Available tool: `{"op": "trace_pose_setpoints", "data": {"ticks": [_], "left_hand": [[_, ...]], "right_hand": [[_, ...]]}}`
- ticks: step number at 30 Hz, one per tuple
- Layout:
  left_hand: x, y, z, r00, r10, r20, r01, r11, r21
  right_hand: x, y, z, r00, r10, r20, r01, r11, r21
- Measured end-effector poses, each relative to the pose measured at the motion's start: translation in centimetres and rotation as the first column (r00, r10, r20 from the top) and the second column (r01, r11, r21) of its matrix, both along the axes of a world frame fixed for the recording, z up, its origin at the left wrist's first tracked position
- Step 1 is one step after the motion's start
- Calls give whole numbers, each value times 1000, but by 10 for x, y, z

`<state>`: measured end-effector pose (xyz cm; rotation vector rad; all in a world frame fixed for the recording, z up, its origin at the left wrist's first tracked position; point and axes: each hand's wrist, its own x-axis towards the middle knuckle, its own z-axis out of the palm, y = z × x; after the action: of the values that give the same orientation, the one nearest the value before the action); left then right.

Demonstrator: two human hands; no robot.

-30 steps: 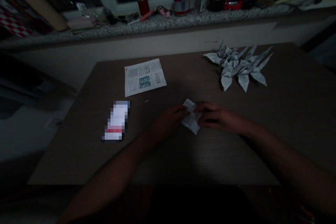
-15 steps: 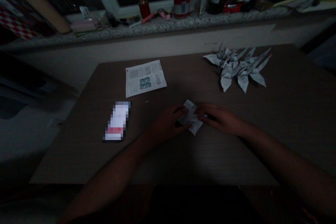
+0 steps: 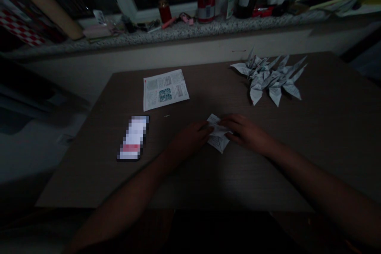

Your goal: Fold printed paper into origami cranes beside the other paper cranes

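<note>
A small folded square of printed paper (image 3: pixel 218 139) lies on the table between my hands, one corner toward me. My left hand (image 3: pixel 192 137) has its fingers closed on the paper's left edge. From the right, my right hand (image 3: pixel 245 131) grips the opposite edge, thumb on the near side and fingers on the far side. Creases and a raised flap show on the paper's middle. The fingertips partly cover both side corners, and dim light hides the finer folds.
Several folded paper cranes (image 3: pixel 272 79) stand clustered at the table's back right. A flat printed sheet (image 3: pixel 165 89) lies at the back left, with a lit phone (image 3: pixel 133 138) nearer me. Behind the wooden table (image 3: pixel 190 182), a granite windowsill (image 3: pixel 178 31) holds jars, a can and bottles.
My left thumb has drawn in from the near edge toward the other left fingers. The right fingers have shifted slightly over the paper, and more of its near half shows.
</note>
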<state>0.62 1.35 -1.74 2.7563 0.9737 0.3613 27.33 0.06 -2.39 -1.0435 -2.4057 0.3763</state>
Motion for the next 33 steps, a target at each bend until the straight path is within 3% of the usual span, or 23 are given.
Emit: {"op": "trace_pose_setpoints", "data": {"ticks": [3, 10, 18, 23, 30, 33], "left_hand": [[0, -1, 3, 999, 12, -31, -12, 1000, -27], [3, 3, 10, 995, 77, 64, -66, 987, -149], [9, 12, 25, 993, 115, 6, -110, 967, -228], [14, 18, 24, 987, 159, 6, -153, 963, -224], [15, 29, 26, 971, 240, -12, -235, 939, -251], [14, 35, 30, 970, 244, -5, -235, 925, -299]], "right_hand": [[-1, 1, -4, 999, -3, 51, 1, 1000, 29], [-6, -1, 4, 991, -53, 121, 50, 998, 26], [-9, 6, 8, 997, -57, 43, 58, 998, -33], [-10, 17, 9, 999, -51, -15, 49, 994, -101], [-17, 34, 20, 978, -140, 155, 168, 968, -184], [-19, 43, 28, 970, -131, 204, 185, 943, -276]]}}
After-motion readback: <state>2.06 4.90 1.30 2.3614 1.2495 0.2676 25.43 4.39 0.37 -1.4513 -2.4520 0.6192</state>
